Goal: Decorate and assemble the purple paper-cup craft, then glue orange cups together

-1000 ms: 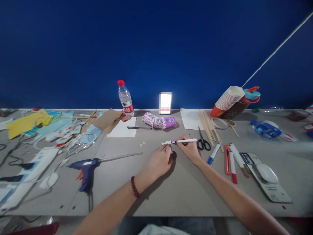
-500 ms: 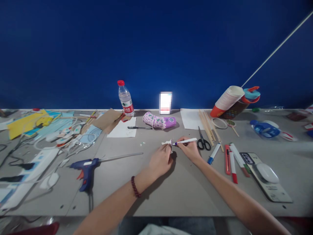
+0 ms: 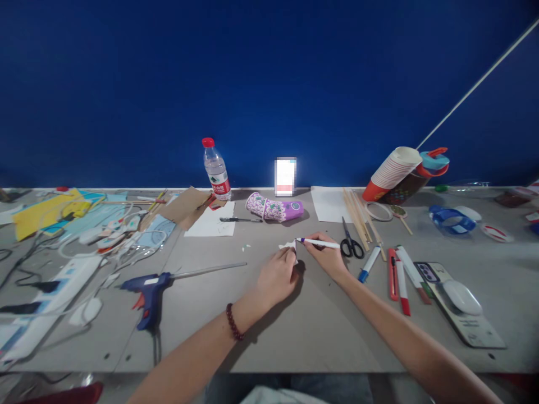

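Observation:
My left hand [image 3: 278,275], with a bead bracelet on the wrist, is closed on a small white paper piece [image 3: 288,245] and pins it to the grey table [image 3: 311,325]. My right hand [image 3: 326,255] grips a white marker [image 3: 320,243] with a purple tip; the tip touches the paper's right edge. Black scissors [image 3: 349,241] lie just right of my right hand. A purple patterned paper-cup figure [image 3: 273,207] lies on its side beyond both hands.
A blue glue gun [image 3: 147,286] lies to the left, with a power strip [image 3: 50,292] and tangled cables further left. Markers [image 3: 400,275], wooden sticks [image 3: 357,219], a phone with a mouse [image 3: 458,297], stacked cups [image 3: 396,174] and a water bottle [image 3: 217,171] surround the work spot.
The marker in my right hand has tilted so its tip sits slightly higher on the paper. My left hand has hardly moved.

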Tool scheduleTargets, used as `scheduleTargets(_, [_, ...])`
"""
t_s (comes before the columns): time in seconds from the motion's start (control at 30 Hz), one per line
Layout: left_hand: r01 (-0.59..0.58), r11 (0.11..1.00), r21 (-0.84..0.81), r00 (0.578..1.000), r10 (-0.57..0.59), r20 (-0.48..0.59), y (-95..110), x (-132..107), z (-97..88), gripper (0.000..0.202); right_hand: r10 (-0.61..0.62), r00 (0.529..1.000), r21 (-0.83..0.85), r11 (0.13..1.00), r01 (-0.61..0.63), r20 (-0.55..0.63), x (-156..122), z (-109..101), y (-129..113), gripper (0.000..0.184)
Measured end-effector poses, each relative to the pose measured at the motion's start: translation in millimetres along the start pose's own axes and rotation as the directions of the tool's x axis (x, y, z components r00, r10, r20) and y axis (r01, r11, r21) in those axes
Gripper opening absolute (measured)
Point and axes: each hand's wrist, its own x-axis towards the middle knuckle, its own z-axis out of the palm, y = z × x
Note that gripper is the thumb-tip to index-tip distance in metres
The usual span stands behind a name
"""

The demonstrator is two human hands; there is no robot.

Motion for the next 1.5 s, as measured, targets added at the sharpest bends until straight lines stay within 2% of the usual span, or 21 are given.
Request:
scheduleTargets(0.17, [-0.010, 1.000, -0.008, 1.000, 0.010, -0.009, -0.6, -0.2, 1.5, 0.035, -0.057, 0.998, -0.019, 0.998, 0.058, 0.030, -1.3, -1.3, -5.2, 0.018])
scheduleTargets(0.53, [-0.024, 1.000, 0.021, 0.999, 0.024, -0.021, -1.5, -0.8, 3.2, 0.036, -0.072, 0.996, -0.048, 0.996, 0.075, 0.059, -1.9, -0.7, -6.3, 0.015])
scheduleTargets(1.1, [-0.009, 0.999, 0.035, 1.000, 0.009, -0.003, 0.8, -0.9, 0.4, 0.035, 0.012, 1.000, -0.049, 0.999, -0.013, -0.026, -0.8, 0.0, 0.6, 0.022])
scheduleTargets(1.37, [-0.012, 0.999, 0.034, 1.000, 0.012, -0.009, 1.2, -1.0, 0.8, 0.037, -0.042, 0.998, -0.025, 0.999, 0.043, 0.044, -1.1, -1.3, -5.6, 0.017])
scheduleTargets(1.5, [-0.007, 0.999, 0.041, 1.000, 0.007, -0.005, 0.9, -1.0, 1.2, 0.038, -0.032, 0.999, -0.048, 0.998, 0.033, 0.030, -1.5, -0.3, -5.6, 0.018])
